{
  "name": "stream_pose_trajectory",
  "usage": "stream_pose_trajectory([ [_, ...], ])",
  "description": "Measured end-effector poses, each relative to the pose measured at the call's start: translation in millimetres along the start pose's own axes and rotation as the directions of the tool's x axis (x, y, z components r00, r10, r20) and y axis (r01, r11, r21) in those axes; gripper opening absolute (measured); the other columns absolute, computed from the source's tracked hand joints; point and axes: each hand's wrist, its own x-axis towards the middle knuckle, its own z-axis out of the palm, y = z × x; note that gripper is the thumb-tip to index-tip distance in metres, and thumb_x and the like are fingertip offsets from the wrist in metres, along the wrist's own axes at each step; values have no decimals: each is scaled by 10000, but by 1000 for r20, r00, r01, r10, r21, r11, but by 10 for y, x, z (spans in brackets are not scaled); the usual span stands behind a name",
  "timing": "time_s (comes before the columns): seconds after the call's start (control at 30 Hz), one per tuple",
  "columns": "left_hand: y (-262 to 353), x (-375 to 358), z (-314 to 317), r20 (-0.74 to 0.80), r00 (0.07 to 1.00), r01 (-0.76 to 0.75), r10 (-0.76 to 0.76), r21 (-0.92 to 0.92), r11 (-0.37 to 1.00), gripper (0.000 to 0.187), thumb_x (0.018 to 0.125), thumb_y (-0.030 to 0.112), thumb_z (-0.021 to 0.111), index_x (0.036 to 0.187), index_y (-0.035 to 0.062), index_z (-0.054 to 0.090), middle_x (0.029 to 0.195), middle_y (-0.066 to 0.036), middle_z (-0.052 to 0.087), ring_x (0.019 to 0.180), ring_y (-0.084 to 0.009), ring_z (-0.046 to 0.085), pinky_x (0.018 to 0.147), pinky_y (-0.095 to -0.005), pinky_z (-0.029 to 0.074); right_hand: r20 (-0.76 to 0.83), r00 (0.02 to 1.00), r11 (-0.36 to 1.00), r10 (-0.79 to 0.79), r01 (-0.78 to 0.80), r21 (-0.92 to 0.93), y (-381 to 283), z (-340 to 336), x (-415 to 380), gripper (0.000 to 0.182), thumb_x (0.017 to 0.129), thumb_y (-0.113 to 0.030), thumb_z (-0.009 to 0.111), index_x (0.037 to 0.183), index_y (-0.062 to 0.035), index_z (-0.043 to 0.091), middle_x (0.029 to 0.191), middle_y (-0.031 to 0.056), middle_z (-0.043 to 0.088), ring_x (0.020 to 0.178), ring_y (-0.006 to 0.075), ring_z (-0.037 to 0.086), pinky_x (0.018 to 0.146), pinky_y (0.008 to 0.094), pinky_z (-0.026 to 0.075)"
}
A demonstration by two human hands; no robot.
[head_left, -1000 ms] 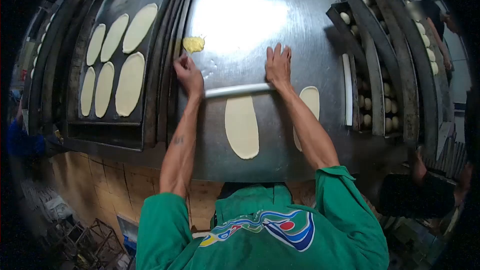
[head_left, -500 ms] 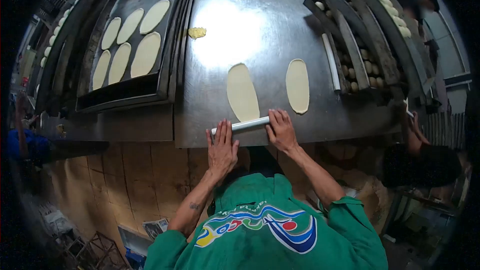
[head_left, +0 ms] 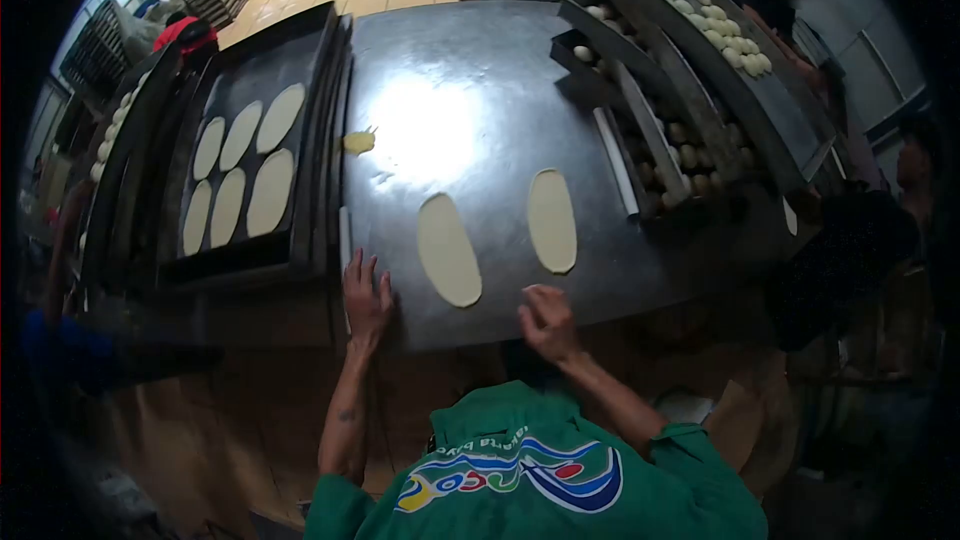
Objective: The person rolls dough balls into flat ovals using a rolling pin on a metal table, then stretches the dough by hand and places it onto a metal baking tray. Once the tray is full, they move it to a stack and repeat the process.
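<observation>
Far left, a dark tray point(head_left: 300, 70) sat off the worktop's left edge with six flat dough ovals point(head_left: 270, 190) laid out in two rows. The rolling pin point(head_left: 346, 240) looked parked along the left edge of the steel worktop point(head_left: 470, 60), though it was mostly hidden and hard to make out. The left hand point(head_left: 366, 298) lay flat at the near left corner, fingers spread, gripping nothing, just next to that pin. A small yellow lump point(head_left: 359, 142) sat further back near the left edge. Two rolled-out dough pieces were on the worktop: one point(head_left: 448, 249) near the front edge between the hands, the other point(head_left: 552, 220) just right of it. The right hand point(head_left: 546, 322) hung at the front edge, fingers loosely curled, empty. Along the right edge, trays of dough balls point(head_left: 690, 155).
</observation>
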Motion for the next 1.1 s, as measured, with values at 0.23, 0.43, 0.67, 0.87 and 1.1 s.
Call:
stream_pose_trajectory([
  [0.23,1362,948,1450,125,989,-22,75,-384,923,322,823,131,678,1110,0,614,1131,-206,564,1042,-353,537,900,-429,452,-79,989,987,121,-128,-94,1895,-124,1343,300,839,-160,639,1093,-1,617,1061,175,604,1019,354,549,921,441,411],
  [0.43,1800,1596,2321,186,963,-151,197,-236,960,275,843,148,663,1072,8,608,1136,-173,570,1041,-331,535,890,-444,446,207,978,999,-16,24,-39,2138,-150,2046,295,810,-207,679,1073,-76,665,1076,107,609,1100,298,515,954,451,382],
  [0.67,1791,1700,2189,353,925,67,140,-514,855,181,856,117,656,998,12,614,1106,-140,588,1072,-321,534,878,-403,461,436,898,998,-50,32,48,2230,-210,2189,243,801,-178,691,1017,-70,668,1001,77,641,1013,273,557,902,421,381],
  [0.87,1779,1711,2043,524,801,-13,290,-468,884,159,947,175,511,1044,50,503,1095,-174,604,1032,-366,559,793,-454,465,226,969,828,98,-205,521,2066,-201,2014,125,923,-106,588,1000,-12,621,836,131,667,776,263,654,690,343,485],
  [1.1,2234,1636,942,624,771,189,127,-414,890,234,992,251,471,1079,34,469,858,-210,639,777,-444,610,671,-494,458,235,972,926,-8,-81,368,932,-1049,2081,115,942,-92,568,992,3,609,785,172,652,685,208,659,607,320,487],
])
